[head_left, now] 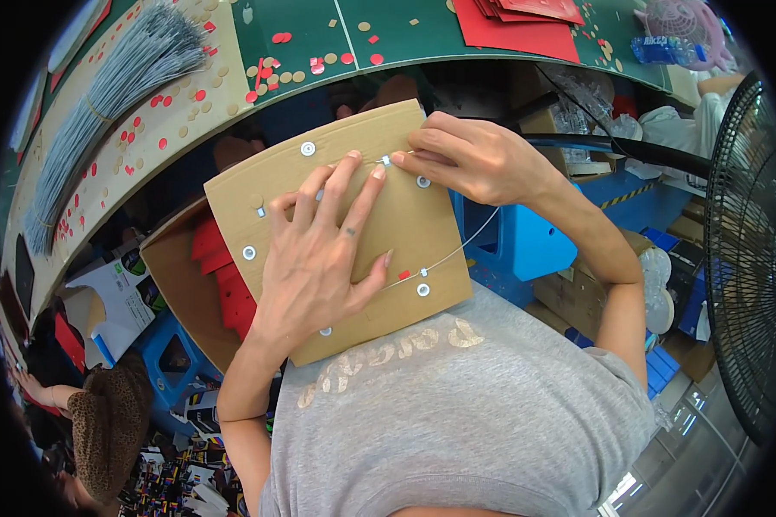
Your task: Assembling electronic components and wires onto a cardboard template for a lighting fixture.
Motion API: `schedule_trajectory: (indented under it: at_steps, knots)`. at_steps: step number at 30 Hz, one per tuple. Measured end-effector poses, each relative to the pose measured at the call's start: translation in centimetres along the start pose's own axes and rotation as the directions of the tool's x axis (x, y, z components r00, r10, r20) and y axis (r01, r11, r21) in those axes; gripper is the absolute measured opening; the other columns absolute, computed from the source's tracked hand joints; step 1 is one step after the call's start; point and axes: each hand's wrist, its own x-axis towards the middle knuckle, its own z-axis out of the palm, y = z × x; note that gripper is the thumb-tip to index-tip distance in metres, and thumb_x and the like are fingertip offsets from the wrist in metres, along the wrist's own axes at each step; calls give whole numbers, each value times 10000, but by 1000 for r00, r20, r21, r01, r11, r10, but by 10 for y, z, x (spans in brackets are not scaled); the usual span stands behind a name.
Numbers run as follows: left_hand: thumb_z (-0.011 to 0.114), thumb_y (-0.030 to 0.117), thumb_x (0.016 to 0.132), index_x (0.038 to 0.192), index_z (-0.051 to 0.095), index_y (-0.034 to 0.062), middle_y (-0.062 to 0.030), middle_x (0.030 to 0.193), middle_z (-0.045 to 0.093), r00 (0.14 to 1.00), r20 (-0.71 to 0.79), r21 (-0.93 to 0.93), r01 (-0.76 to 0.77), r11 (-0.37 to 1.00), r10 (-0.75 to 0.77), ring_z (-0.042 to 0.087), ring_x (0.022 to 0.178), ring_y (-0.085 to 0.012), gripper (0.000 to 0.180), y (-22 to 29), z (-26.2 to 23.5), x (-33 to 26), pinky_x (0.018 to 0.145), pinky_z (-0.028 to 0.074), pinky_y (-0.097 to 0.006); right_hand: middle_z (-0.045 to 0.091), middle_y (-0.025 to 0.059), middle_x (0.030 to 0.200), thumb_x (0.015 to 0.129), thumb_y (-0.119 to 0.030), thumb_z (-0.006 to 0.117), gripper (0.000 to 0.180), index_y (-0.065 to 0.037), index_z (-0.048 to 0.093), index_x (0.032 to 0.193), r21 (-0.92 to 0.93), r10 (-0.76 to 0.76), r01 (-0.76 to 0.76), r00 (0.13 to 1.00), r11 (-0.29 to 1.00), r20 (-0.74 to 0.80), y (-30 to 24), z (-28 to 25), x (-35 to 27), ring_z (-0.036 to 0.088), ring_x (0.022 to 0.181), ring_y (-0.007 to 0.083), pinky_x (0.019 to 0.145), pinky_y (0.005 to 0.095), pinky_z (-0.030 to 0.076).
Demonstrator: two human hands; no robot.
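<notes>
Left hand (315, 250), fingers apart, is bracing cardboard (409, 220); firmness likely helps. Right hand (478, 161) is pinching beside far clip (386, 160), contents unclear.

Left hand (315, 250) hides mid-panel of the cardboard panel (409, 220); thin wire (457, 252) lost under its thumb. White disc (326, 332), panel's 6 o'clock, partly covered. Wire's end in right hand (478, 159), too small to trace. At picture's 3 o'clock, fan (746, 250) cut by rim; 8 o'clock, co-worker (108, 426) likewise.
</notes>
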Motion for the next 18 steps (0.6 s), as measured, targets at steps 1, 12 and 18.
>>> schedule_trajectory:
  at_steps: [1,12,18]
  knots:
    - [743,306,734,1524,456,102,-138,1561,398,1000,-1,7,0,1000,0,393,1371,-322,865,0,0,0,1074,306,-457,593,96,958,745,-66,733,455,10,724,1193,-40,-7,7,1000,999,-13,-1,1,-1,633,844,233,631,307,585]
    - [739,330,741,1539,432,99,-138,1566,396,1000,-15,-13,-20,1000,20,399,1372,-320,886,2,3,0,1077,309,-454,569,76,939,765,-47,709,471,-34,708,1236,70,95,-100,993,993,65,-3,-9,-7,610,824,214,648,313,581]
    - [734,342,738,1543,426,87,-137,1559,402,1000,-16,15,-16,1000,16,404,1368,-317,899,2,4,0,1076,310,-450,554,86,965,754,-43,701,488,-2,695,1241,10,77,-79,989,997,128,-3,-18,-11,605,842,213,662,309,581]
